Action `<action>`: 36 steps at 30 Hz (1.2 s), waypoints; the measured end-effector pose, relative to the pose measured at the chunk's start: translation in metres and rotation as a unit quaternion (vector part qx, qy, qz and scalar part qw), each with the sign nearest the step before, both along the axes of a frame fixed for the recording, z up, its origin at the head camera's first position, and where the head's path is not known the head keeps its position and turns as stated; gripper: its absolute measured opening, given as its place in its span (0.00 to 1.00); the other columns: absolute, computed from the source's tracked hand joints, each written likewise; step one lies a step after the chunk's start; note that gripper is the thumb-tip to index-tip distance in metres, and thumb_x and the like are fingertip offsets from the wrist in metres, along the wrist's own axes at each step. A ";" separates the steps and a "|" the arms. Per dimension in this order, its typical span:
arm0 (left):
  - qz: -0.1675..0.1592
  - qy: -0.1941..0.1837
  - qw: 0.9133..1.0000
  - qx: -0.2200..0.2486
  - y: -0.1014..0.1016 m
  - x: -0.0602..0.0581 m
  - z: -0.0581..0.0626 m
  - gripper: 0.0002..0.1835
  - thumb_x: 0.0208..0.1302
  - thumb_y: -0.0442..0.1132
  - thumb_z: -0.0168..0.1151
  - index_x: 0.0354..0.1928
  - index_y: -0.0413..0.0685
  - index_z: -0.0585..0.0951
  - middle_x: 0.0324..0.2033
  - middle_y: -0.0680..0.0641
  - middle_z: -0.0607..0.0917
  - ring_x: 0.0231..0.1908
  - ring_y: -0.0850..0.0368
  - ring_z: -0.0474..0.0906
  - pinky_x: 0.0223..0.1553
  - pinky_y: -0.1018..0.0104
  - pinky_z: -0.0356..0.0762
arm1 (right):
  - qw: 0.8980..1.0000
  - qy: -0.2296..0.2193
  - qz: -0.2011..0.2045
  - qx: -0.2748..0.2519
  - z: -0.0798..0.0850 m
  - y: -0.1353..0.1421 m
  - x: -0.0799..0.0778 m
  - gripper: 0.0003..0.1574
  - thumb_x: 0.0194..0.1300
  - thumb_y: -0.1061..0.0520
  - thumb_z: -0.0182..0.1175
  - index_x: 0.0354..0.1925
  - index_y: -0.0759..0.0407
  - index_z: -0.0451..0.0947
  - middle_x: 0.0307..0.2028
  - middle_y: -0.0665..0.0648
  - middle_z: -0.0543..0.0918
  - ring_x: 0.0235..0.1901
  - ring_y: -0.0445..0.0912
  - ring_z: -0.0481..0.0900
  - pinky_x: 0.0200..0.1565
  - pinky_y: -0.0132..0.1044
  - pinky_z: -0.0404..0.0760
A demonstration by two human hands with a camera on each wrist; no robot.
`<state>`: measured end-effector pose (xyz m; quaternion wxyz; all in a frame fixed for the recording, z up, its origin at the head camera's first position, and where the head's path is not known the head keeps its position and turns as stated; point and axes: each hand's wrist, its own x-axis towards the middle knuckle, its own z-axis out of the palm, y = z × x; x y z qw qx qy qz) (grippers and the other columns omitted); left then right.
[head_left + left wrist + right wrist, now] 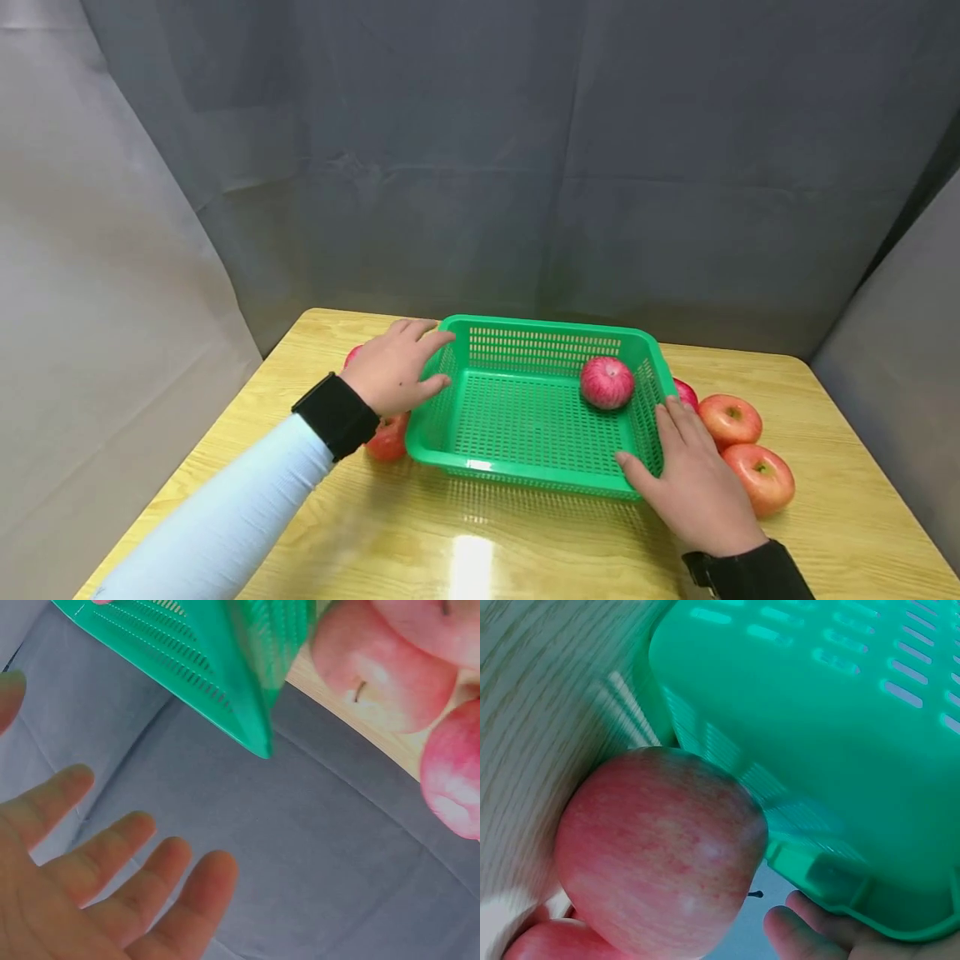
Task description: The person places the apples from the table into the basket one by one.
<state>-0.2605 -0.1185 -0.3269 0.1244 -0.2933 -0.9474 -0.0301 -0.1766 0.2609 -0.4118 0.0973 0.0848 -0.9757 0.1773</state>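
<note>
A green plastic basket [525, 477] with slotted walls stands mid-table, and one dark pink apple [607, 383] lies at its right end. My left hand [397, 367] hovers by the basket's left rim, its fingers spread and relaxed. In the left wrist view, a gap shows between those fingers [180, 900] and the basket corner [251, 727]. My right hand [697, 479] lies along the right rim, fingers extended and thumb toward the front corner. The right wrist view has its fingertips [802, 930] right at the rim, beside a red apple [660, 855].
Right of the basket sit two red apples [729, 419] and a pinker apple [686, 393] partly hidden by the rim. Another red apple [387, 437] and a mostly covered pink apple [352, 356] lie on the left. Grey cloth [450, 167] hangs behind the wooden table [375, 542].
</note>
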 end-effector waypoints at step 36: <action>0.039 -0.029 0.998 0.044 -0.058 0.029 -0.081 0.31 0.47 0.51 0.71 0.56 0.53 0.77 0.51 0.46 0.76 0.47 0.48 0.69 0.36 0.48 0.81 | 1.000 0.008 -0.001 0.017 0.003 -0.001 0.003 0.60 0.62 0.24 0.45 0.69 0.70 0.52 0.70 0.68 0.50 0.67 0.60 0.44 0.57 0.67 0.62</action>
